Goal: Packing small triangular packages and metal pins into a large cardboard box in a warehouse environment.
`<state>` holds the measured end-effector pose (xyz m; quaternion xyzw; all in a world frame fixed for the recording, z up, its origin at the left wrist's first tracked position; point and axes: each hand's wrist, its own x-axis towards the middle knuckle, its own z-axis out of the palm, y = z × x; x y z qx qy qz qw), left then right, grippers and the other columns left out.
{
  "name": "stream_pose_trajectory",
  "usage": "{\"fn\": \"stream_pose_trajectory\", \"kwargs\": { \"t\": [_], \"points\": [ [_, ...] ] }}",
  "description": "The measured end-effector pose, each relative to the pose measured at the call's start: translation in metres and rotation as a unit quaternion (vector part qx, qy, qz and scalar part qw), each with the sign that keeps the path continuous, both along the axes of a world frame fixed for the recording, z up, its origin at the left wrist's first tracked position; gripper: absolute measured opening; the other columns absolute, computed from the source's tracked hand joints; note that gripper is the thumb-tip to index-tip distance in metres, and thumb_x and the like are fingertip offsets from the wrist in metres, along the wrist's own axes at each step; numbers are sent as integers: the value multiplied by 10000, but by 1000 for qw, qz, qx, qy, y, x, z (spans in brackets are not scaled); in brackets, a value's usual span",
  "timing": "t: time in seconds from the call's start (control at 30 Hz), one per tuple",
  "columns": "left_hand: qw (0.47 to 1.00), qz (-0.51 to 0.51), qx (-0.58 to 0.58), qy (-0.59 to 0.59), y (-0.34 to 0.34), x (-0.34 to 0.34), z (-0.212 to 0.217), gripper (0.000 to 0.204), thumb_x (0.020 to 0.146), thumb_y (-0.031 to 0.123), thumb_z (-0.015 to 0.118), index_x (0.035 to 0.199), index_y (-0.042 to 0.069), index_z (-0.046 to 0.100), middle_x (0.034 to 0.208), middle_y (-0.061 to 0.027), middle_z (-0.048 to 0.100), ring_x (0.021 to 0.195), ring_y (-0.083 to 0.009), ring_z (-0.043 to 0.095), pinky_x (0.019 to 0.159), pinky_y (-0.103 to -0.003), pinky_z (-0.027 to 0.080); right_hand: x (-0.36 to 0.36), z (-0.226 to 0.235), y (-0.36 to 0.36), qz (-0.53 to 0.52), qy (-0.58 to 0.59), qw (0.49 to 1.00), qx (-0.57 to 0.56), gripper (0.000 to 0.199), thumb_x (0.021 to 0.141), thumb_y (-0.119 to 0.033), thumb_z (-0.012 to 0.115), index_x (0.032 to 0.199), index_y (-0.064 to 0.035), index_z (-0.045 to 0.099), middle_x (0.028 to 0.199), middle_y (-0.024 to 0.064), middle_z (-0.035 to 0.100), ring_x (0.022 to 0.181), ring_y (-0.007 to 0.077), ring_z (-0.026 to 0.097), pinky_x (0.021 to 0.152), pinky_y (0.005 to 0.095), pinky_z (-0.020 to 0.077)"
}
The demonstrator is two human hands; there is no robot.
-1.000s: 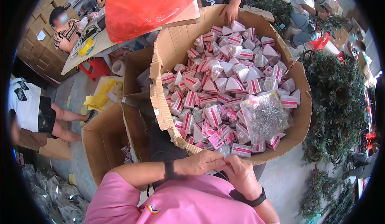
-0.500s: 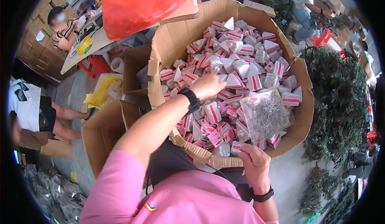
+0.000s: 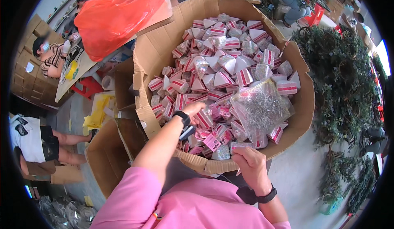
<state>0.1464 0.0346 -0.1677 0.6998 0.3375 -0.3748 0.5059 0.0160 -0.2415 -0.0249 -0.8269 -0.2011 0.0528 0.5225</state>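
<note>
Piled inside a large cardboard carton (image 3: 152, 40): wedge-shaped pieces (image 3: 223, 79), white with red-pink stripes, some with speckled faces. Located at the near left of the pile: left hand (image 3: 193, 111), fitted with a black wristband (image 3: 183, 118). Fingers stretched forward, partly spread, over a striped wedge (image 3: 204, 120); grip on it not possible to tell. Located at the near rim of the carton: right hand (image 3: 253, 163), with fingers bent and tips drawn together beside a partly hidden wedge (image 3: 241, 145); grip not possible to tell.

Lying on the right side of the pile: clear plastic bag (image 3: 264, 106) of silvery strands, tilted. Scattered near the front rim: pink cards (image 3: 212, 143).

Standing left of the carton: smaller open box (image 3: 104, 147). Resting on the table (image 3: 84, 67) beyond: red plastic bag (image 3: 119, 20) and yellow tape roll (image 3: 72, 70). Seated behind the table: person in striped top (image 3: 52, 56). Massed to the right: dark green foliage (image 3: 336, 77).
</note>
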Motion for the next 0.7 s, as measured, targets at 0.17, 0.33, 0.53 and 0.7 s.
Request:
{"fn": "stream_pose_trajectory", "kwargs": {
  "t": [0.17,0.33,0.53,0.7],
  "points": [
    [935,85,-237,-251,2,-30,85,285,859,276,548,1014,44,603,938,-79,647,808,-165,625,759,-307,499,6,8,7,-21,2,999,38,155,789,-22,631,942,1,630,781,154,620,699,319,614,614,359,490],
    [842,136,-381,-358,-31,-97,134,469,857,182,494,1277,-20,447,1190,-145,582,1053,-250,599,931,-389,484,11,25,26,-37,-52,996,62,147,795,-20,635,940,2,627,786,158,618,690,321,611,600,361,486],
    [824,182,-372,-388,-52,-133,135,500,833,176,523,1286,-4,410,1206,-120,553,1119,-237,558,974,-385,440,7,33,40,-44,-91,994,50,130,812,-8,621,942,6,623,768,164,605,677,328,608,582,366,481],
    [823,190,-320,-429,-57,-142,137,558,787,152,593,1282,-8,394,1192,-108,539,1111,-197,542,970,-346,415,5,34,41,-57,-100,992,45,129,815,0,611,943,7,624,744,162,594,657,332,597,574,372,478]
  ]
}}
